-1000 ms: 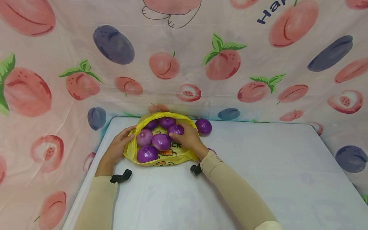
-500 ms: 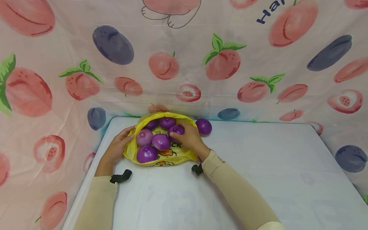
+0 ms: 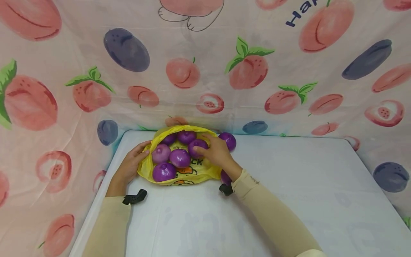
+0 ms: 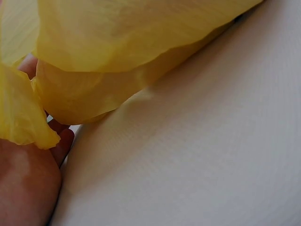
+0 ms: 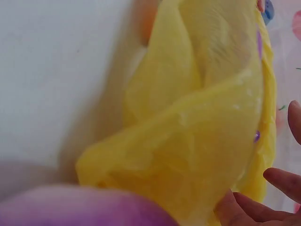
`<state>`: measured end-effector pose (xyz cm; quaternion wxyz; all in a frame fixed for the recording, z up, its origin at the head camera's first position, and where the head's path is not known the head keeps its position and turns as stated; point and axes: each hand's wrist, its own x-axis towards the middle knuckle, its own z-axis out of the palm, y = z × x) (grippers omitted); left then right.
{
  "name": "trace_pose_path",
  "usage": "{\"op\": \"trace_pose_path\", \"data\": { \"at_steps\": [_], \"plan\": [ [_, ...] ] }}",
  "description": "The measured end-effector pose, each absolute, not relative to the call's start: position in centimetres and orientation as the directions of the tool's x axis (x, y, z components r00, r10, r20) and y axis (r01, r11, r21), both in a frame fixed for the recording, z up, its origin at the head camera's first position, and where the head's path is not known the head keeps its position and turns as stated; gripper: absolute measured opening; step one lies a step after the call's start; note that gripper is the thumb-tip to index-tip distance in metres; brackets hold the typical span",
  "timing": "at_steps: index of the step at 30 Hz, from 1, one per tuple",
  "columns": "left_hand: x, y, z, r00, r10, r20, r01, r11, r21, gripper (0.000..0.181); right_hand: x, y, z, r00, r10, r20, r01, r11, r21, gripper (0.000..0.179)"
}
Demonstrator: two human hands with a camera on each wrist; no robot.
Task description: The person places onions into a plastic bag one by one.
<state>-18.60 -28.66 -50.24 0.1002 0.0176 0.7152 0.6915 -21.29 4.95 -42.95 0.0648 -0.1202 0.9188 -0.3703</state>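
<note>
A yellow plastic bag with printed letters lies on its side, mouth agape, on the white table. Several purple onions sit inside it. My left hand pinches the bag's left rim between thumb and fingers; in the left wrist view, folds of the bag partly cover that hand. My right hand reaches over the right rim, its spread thumb and fingers about an onion inside. In the right wrist view the fingers stand apart, with no onion visible between them.
Outside the bag, one purple onion rests behind my right hand. Another onion lies partly hidden under my right wrist. The white table meets a fruit-patterned cloth at its back edge.
My right hand has drawn slightly right and spread its fingers from the onion it was gripping, which has shifted a little toward me. My left hand holds the bag rim as before.
</note>
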Motion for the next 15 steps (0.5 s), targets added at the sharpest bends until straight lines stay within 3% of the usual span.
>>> {"op": "trace_pose_path", "data": {
  "at_steps": [15],
  "plan": [
    [-18.7, -28.7, -50.5, -0.98, 0.168, -0.108, -0.102, 0.047, 0.994, 0.054, -20.5, 7.5, -41.4, -0.954, -0.298, -0.037, -0.177, 0.658, -0.732, 0.07]
  ]
}}
